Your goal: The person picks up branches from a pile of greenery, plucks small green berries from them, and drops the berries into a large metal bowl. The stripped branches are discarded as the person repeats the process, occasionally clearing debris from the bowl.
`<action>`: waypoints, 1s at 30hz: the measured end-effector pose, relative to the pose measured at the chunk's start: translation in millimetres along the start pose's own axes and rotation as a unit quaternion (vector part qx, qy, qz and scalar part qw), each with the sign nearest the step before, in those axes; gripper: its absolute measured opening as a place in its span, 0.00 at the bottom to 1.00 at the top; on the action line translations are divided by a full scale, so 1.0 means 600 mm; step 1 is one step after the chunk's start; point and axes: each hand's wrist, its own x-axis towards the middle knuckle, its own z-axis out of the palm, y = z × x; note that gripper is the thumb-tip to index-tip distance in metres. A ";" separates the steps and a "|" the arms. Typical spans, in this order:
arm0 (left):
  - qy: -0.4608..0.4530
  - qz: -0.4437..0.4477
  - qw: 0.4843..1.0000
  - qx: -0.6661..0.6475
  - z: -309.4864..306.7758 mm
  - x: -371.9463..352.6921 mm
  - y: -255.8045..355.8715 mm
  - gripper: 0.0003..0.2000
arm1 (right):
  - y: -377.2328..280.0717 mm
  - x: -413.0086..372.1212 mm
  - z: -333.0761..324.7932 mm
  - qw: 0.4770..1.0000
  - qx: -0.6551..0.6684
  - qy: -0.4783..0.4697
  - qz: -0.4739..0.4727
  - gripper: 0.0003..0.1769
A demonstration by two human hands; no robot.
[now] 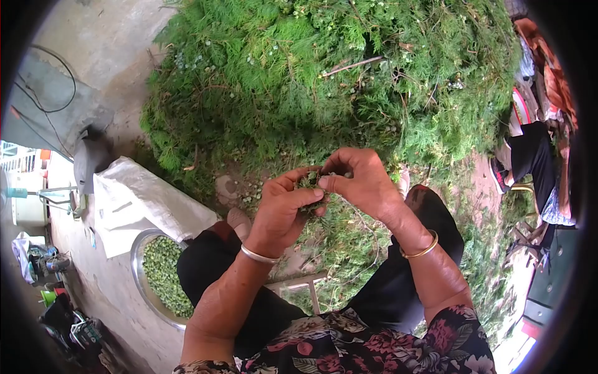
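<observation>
Right now your left hand and right hand each keep a narrow pinching grip on one green sprig held above your lap, just before the heap of greens, metal bowl of green bits beside your left knee.

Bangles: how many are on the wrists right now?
2. A silver bangle on the left wrist, a gold bangle on the right wrist. More may be hidden under the sleeve.
</observation>
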 end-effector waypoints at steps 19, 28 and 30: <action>-0.032 -0.039 0.999 -0.013 -0.008 -0.010 0.019 0.12 | -0.023 0.004 0.011 0.988 0.140 -0.059 0.039 0.06; 0.011 -0.059 0.998 -0.028 -0.004 -0.017 0.023 0.10 | -0.017 0.009 -0.004 0.969 0.224 -0.017 0.107 0.07; 0.018 -0.060 0.997 -0.035 -0.004 -0.016 0.019 0.07 | -0.013 0.010 -0.006 0.938 0.316 -0.027 0.142 0.07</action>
